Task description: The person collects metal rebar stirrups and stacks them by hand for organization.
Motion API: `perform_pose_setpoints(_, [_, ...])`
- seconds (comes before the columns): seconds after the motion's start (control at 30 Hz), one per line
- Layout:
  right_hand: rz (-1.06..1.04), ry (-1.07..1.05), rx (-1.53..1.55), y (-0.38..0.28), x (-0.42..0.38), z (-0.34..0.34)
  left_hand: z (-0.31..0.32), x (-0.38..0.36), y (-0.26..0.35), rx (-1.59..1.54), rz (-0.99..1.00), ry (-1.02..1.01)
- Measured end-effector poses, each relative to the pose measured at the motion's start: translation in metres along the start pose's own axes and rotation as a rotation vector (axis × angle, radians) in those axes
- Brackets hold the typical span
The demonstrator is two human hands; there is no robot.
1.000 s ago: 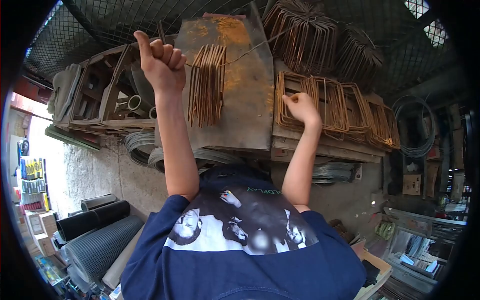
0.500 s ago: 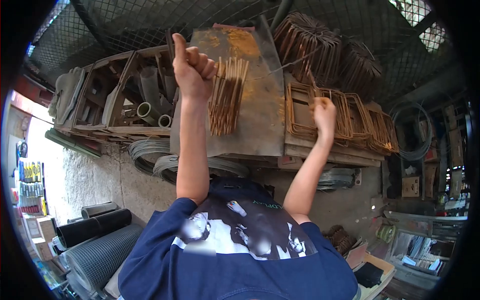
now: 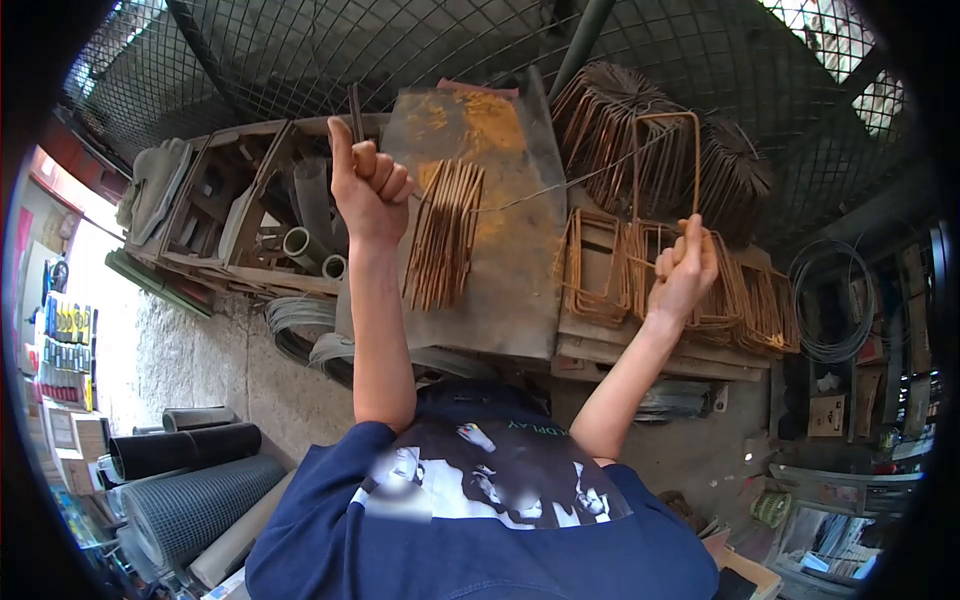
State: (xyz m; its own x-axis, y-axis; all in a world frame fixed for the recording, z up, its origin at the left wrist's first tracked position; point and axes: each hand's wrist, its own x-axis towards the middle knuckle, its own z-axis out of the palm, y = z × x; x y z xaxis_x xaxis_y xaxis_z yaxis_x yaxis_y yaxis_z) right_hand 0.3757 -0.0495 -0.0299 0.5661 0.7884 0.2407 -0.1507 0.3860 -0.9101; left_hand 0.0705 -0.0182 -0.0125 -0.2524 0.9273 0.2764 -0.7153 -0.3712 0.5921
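My left hand (image 3: 370, 190) is closed with the thumb up, gripping a thin wire (image 3: 535, 197) that runs right across the metal sheet. Strung along the wire beside that hand hangs a bundle of rusty rebar stirrups (image 3: 443, 240), seen edge-on. My right hand (image 3: 685, 272) pinches a single rectangular rebar stirrup (image 3: 697, 150), raised upright above the bench. Just behind and below this hand lie rows of similar rusty stirrups (image 3: 598, 268) on boards.
Under the bundle is a stained metal sheet (image 3: 500, 320). Dark bunches of bent rods (image 3: 615, 125) stand at the back, before a wire-mesh fence (image 3: 440, 50). Wooden crates (image 3: 230, 215) are on the left, wire coils (image 3: 300, 315) below. Mesh rolls (image 3: 205, 505) lie at lower left.
My right hand has lifted a stirrup up from the pile and turned, so the frame now stands above it. My left hand stays closed on the wire; the view has tilted slightly.
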Motion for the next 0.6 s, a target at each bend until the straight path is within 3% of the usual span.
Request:
perform_pose_setpoints(0.23, [-0.044, -0.072, 0.122, -0.009, 0.001, 0.013, 0.001, -0.007, -0.001, -0.005, 0.064, 0.021])
perform_pose_setpoints(0.3, [-0.081, -0.086, 0.149, -0.007, -0.007, 0.011, 0.004, -0.009, 0.001, 0.057, 0.051, 0.130])
perform_pose_setpoints(0.6, [-0.124, -0.046, 0.193, -0.002, -0.028, 0.026, 0.000, -0.007, 0.008, 0.007, -0.035, 0.043])
